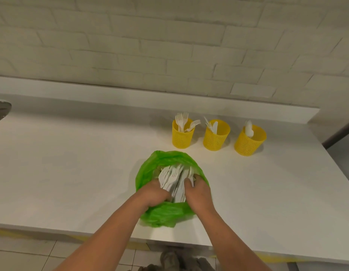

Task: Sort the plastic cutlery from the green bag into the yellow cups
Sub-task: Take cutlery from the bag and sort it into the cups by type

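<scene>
Left hand (154,192) and right hand (199,192) both curl around white cutlery (172,178) inside the bag (165,214) on the counter (72,163). Best to separate one kind, likely forks, and lift them together, tines aligned, towards the fork cup (183,136) beyond.

A white counter (72,173) fills the middle of the view. Along its far edge runs a low white ledge (130,94), and behind this stands a wall of white painted bricks (169,36). At the left edge of the counter a dark rounded shape (0,110) is cut by the frame; I cannot tell what it is. Under the near edge there is a yellow strip (33,232). Below it lies a pale tiled floor (23,257), with something grey (169,259) on it.
</scene>
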`<action>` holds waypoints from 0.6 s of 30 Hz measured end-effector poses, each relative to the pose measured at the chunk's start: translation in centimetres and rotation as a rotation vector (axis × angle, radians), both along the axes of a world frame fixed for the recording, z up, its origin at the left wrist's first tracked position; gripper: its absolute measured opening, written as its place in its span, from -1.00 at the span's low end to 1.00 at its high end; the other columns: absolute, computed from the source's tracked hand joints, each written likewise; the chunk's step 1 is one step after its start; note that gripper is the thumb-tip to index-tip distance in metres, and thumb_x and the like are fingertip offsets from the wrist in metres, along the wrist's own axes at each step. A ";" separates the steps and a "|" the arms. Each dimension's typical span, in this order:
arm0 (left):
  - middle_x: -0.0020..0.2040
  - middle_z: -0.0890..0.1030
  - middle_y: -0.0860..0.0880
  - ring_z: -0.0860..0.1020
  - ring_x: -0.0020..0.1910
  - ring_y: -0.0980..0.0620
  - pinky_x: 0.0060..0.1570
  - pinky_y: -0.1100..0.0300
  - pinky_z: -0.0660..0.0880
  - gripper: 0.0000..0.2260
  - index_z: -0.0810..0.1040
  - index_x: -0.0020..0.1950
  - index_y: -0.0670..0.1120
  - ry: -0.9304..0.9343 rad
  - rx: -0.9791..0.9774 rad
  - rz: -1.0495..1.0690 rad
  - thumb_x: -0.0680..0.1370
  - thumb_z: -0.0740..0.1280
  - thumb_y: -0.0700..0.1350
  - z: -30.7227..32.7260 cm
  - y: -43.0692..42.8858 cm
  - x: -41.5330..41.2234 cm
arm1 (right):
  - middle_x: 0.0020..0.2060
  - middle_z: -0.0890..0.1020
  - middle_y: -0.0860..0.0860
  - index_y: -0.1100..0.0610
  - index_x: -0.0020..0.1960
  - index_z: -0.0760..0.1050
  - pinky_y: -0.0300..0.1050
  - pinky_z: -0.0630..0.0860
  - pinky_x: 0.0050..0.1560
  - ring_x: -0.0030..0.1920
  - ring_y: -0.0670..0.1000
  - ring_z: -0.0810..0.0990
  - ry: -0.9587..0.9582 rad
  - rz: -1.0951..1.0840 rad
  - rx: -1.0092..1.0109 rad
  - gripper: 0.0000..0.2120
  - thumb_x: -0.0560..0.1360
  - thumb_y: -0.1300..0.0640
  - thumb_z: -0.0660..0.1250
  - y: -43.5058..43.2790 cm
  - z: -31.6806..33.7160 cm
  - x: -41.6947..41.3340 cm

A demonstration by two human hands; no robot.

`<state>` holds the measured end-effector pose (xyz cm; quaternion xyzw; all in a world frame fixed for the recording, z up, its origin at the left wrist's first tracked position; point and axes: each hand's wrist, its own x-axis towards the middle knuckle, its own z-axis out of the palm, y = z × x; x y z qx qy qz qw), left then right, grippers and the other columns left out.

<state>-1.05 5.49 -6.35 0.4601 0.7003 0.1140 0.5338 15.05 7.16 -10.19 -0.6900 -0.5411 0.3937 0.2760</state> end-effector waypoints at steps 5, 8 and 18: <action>0.09 0.67 0.01 0.63 0.04 -0.03 0.06 0.10 0.59 -0.42 0.54 0.36 0.07 0.006 0.058 0.034 0.35 0.55 0.04 -0.5 -0.2 -0.1 | 0.01 0.66 0.15 0.23 0.11 0.58 -0.02 0.52 0.12 0.05 0.17 0.61 -0.241 0.086 0.189 -0.76 0.62 0.10 0.22 0.5 0.6 0.0; 0.23 0.64 0.00 0.61 0.12 -0.03 0.18 0.06 0.57 -0.37 0.43 0.48 0.09 0.036 0.059 -0.077 0.43 0.50 0.08 -0.4 -0.3 -0.3 | 0.20 0.62 0.17 0.22 0.27 0.53 0.07 0.42 0.35 0.26 0.19 0.53 -0.181 0.085 0.245 -0.68 0.65 0.07 0.18 1.9 2.3 0.1; 0.01 0.63 0.14 0.59 -0.02 0.11 -0.04 0.20 0.53 -0.67 0.48 0.32 0.17 -0.039 0.190 -0.184 0.58 0.42 0.09 0.2 -0.3 -0.8 | 0.24 0.67 -0.02 -0.08 0.37 0.52 0.22 0.49 0.38 0.29 0.06 0.62 0.487 -0.081 -0.073 -0.41 0.52 -0.42 0.17 4.8 4.8 0.5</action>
